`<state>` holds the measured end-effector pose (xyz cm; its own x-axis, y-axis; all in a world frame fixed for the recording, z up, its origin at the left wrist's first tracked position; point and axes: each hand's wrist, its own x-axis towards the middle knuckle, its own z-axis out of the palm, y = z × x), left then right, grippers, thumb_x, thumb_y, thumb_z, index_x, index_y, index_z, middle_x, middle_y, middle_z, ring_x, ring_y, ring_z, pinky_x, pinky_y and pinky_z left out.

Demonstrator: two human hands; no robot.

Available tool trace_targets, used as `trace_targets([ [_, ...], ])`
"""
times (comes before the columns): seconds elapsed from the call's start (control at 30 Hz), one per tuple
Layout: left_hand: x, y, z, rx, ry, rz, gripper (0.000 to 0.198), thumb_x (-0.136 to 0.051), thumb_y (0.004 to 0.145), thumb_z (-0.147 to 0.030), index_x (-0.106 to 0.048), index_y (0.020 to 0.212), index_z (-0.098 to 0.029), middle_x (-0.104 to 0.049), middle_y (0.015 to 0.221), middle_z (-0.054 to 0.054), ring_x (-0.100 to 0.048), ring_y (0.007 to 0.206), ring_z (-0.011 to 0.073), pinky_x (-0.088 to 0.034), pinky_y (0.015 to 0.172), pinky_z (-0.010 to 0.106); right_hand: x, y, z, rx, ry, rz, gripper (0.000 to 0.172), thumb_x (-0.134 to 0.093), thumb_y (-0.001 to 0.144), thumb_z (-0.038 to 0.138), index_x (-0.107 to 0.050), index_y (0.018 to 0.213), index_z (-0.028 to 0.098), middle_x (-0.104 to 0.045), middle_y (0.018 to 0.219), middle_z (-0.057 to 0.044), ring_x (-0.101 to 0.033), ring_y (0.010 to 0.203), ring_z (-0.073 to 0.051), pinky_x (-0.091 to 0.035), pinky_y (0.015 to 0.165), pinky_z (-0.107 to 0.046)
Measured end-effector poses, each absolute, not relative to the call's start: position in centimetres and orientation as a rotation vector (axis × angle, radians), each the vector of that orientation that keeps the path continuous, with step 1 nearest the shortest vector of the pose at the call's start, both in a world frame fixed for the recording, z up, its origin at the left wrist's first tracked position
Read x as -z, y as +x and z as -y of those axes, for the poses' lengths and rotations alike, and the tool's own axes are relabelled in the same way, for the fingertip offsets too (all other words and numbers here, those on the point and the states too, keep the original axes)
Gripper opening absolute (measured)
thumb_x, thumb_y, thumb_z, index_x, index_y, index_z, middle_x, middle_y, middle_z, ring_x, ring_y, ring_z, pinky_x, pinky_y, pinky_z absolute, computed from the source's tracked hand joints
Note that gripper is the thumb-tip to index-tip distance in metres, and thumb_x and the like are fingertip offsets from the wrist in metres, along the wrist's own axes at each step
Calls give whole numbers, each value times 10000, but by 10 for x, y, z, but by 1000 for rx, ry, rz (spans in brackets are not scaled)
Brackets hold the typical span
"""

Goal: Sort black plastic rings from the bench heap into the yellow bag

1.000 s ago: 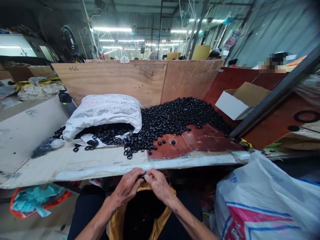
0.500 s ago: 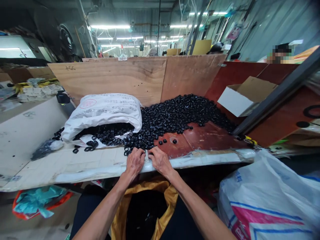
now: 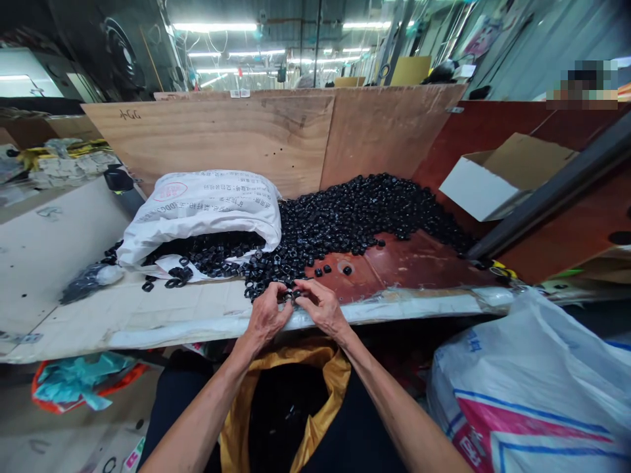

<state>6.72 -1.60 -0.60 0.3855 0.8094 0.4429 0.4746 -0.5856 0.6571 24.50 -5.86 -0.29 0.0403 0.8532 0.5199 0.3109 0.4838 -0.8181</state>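
Note:
My left hand (image 3: 266, 314) and my right hand (image 3: 323, 305) meet at the near edge of the bench, fingers curled together around small black rings (image 3: 290, 295) picked from the front of the heap. A big pile of black plastic rings (image 3: 355, 213) spreads across the red board behind them. More rings spill from the mouth of a white woven sack (image 3: 202, 210) lying on its side to the left. Below my hands, between my knees, hangs an open yellow bag (image 3: 335, 381) with dark contents.
Plywood boards (image 3: 221, 141) wall the back of the bench. An open cardboard box (image 3: 497, 174) leans at the right beside a dark metal bar (image 3: 552, 197). A large white sack with red and blue print (image 3: 522, 394) stands at my right knee. Cardboard sheets (image 3: 54, 243) cover the left.
My hands rose from over the yellow bag to the bench edge and reached the front of the ring pile, where they now pinch rings. The view tilted slightly downward.

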Motion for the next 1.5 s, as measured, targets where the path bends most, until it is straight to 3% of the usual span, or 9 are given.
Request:
trace_targets([
  [0.17,8,64,16,-1076,2105,-976,289,-646,833,-181,-559,1106,-217,-700,995,22,-696,817,146,-572,784,275,1,242,60,-511,-1079,1547,103,-678,870,213,-734,955,198,-727,939,-60,-683,869,-199,-547,821,-321],
  [0.4,6,58,14,-1012,2075,-927,264,-666,874,-209,-570,1120,-211,-701,1036,27,-696,929,166,-562,881,317,1,244,58,-495,-1089,1537,94,-682,880,223,-744,946,197,-742,939,-69,-691,868,-202,-551,818,-324],
  [0.63,4,58,13,-1049,2056,-810,182,-675,909,-273,-646,1071,-195,-717,1018,43,-699,916,167,-568,845,299,1,242,58,-541,-1130,1509,79,-715,871,258,-765,894,202,-751,898,-56,-695,796,-190,-544,740,-292],
  [0.77,4,58,14,-1123,2109,-732,167,-677,928,-307,-688,1045,-189,-728,1015,63,-701,930,175,-564,860,315,3,242,58,-489,-1165,1552,127,-712,885,305,-741,837,191,-706,793,-26,-634,691,-156,-483,649,-258],
  [1.03,0,58,15,-1158,2172,-636,122,-665,934,-232,-733,1031,-203,-734,1053,82,-702,970,180,-561,878,322,9,237,53,-299,-1279,1607,396,-626,960,353,-597,600,191,-521,591,25,-495,579,-119,-383,592,-245],
  [1.17,-1,58,14,-1149,2172,-616,157,-661,934,-221,-736,1071,-211,-728,1074,84,-697,982,181,-567,880,326,6,236,57,-371,-1258,1486,238,-654,933,392,-668,804,192,-608,681,12,-530,567,-119,-439,572,-233],
  [1.3,1,57,13,-1194,2143,-636,163,-676,927,-227,-732,1078,-202,-727,1047,80,-695,959,177,-576,860,320,2,238,63,-403,-1075,1603,184,-611,959,302,-712,1072,197,-723,969,-71,-668,797,-172,-540,742,-281],
  [1.4,3,56,13,-1193,2155,-637,162,-668,931,-222,-730,1078,-200,-722,1057,86,-695,976,183,-577,869,330,2,238,64,-316,-1091,1652,181,-571,987,261,-743,991,204,-731,908,-68,-674,822,-184,-543,796,-301],
  [1.5,3,57,13,-1195,2174,-613,161,-651,938,-218,-729,1078,-202,-721,1057,88,-696,986,186,-580,875,336,6,236,61,-238,-1168,1745,307,-483,1035,249,-753,891,224,-713,807,-50,-658,781,-175,-539,786,-292],
])
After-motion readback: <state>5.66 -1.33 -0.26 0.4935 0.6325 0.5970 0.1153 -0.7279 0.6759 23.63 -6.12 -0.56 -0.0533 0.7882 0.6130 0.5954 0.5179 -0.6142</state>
